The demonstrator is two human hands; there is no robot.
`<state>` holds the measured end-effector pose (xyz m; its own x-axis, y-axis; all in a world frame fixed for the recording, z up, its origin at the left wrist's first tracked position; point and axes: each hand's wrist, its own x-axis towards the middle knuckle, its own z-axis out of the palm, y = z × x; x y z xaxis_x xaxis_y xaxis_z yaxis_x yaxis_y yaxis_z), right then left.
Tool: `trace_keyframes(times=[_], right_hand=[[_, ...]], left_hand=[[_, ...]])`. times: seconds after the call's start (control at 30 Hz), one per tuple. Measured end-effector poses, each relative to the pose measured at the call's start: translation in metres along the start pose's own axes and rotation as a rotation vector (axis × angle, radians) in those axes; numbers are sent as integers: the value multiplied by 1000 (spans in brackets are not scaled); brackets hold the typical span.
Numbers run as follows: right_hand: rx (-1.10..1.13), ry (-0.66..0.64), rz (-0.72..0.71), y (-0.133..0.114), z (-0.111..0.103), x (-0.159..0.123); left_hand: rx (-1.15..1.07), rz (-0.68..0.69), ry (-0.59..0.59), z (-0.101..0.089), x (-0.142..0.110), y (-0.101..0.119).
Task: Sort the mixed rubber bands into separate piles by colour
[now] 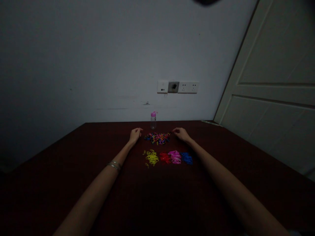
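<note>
A mixed heap of small coloured rubber bands (157,138) lies far out on the dark red table (73,183). My left hand (135,134) rests just left of the heap, fingers curled loosely. My right hand (181,134) rests just right of it, fingertips drawn together at the heap's edge. Whether either hand pinches a band is too small to see. Nearer to me lie separate piles in a row: yellow bands (152,158), red bands (164,157), pink bands (174,157) and blue bands (187,158).
A small clear bottle with a pink cap (153,120) stands behind the heap near the wall. Wall sockets (178,87) sit above it. A pale door (273,98) is at the right. A bracelet (115,165) is on my left wrist.
</note>
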<state>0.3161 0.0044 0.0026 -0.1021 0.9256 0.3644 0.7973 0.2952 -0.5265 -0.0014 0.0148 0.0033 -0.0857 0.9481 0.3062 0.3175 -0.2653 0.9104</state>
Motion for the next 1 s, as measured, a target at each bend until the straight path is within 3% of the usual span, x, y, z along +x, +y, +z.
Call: trace_keyframes(times=[0.23, 0.53, 0.67, 0.83, 1.0], right_hand=[[-103, -39, 39, -4, 13, 12], [-107, -46, 18, -6, 7, 9], [-13, -22, -59, -6, -11, -1], [118, -81, -105, -9, -49, -35], [231, -339, -22, -11, -91, -71]], left_hand=[[-26, 7, -21, 0, 2, -4], [-43, 6, -37, -1, -1, 0], [-40, 2, -38, -1, -1, -1], [-41, -4, -48, 1, -1, 1], [-7, 10, -65, 2, -1, 0]])
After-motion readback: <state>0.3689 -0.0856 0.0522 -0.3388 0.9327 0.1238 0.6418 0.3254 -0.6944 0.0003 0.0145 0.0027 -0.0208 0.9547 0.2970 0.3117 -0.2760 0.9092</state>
